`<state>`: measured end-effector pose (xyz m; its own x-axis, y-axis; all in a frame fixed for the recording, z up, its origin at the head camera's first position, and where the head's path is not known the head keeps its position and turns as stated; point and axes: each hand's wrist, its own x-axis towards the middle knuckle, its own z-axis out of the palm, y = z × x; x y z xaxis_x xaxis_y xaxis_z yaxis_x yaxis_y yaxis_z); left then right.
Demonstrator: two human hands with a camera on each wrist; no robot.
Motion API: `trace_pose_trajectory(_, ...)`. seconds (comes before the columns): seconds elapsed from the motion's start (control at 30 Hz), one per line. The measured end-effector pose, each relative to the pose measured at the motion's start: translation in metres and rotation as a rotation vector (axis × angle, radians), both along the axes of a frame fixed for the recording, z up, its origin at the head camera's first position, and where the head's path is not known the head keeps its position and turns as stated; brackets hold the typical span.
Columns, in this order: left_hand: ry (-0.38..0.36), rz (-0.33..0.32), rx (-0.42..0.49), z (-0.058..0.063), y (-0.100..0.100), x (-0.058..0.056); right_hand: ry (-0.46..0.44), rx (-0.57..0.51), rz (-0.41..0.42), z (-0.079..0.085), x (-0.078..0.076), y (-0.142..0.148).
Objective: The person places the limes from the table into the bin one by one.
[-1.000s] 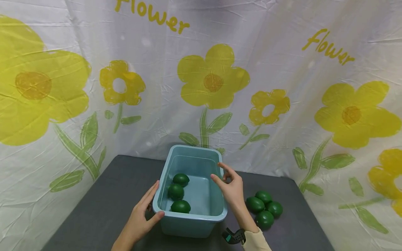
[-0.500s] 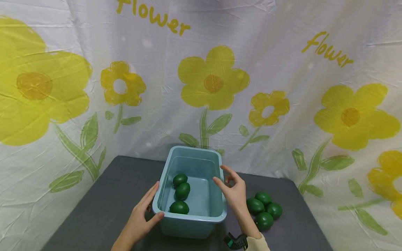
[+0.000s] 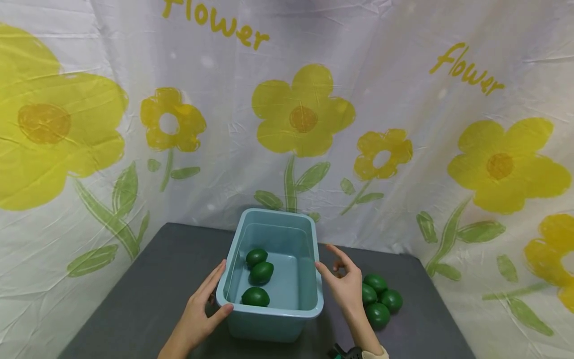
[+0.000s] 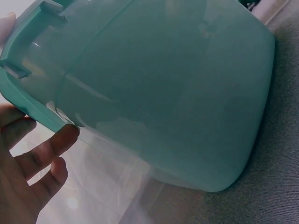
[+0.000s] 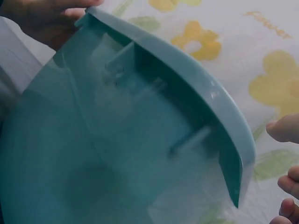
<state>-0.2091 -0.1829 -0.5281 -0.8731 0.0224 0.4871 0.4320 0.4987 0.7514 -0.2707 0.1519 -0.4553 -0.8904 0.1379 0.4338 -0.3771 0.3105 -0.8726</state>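
Observation:
A light-blue plastic bin (image 3: 238,305) stands on the dark table with three dark green limes inside: a back lime (image 3: 256,259), a middle lime (image 3: 261,273) close to it, and a front lime (image 3: 255,296). My left hand (image 3: 197,314) holds the bin's near-left corner, thumb at the front rim and fingers along the left side. In the left wrist view, the left fingers (image 4: 49,149) reach the underside of the rim. My right hand (image 3: 347,286) is just outside the bin's right rim, fingers loosely bent, holding nothing.
Several more limes (image 3: 378,315) lie clustered on the table (image 3: 417,284) right of the bin, partly behind my right hand. A white curtain (image 3: 233,174) printed with yellow flowers hangs behind the table. A dark strap (image 3: 347,353) circles my right wrist.
My right hand has moved from over the bin's right rim to outside it, toward the lime cluster. The middle lime has rolled right inside the bin. My left hand stays put.

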Motion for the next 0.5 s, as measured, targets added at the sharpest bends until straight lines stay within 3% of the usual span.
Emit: trace_pose_trajectory(0.5,-0.017,0.025,-0.019,0.004,0.002,0.002,-0.109,0.031,-0.129,-0.020,0.010,0.043)
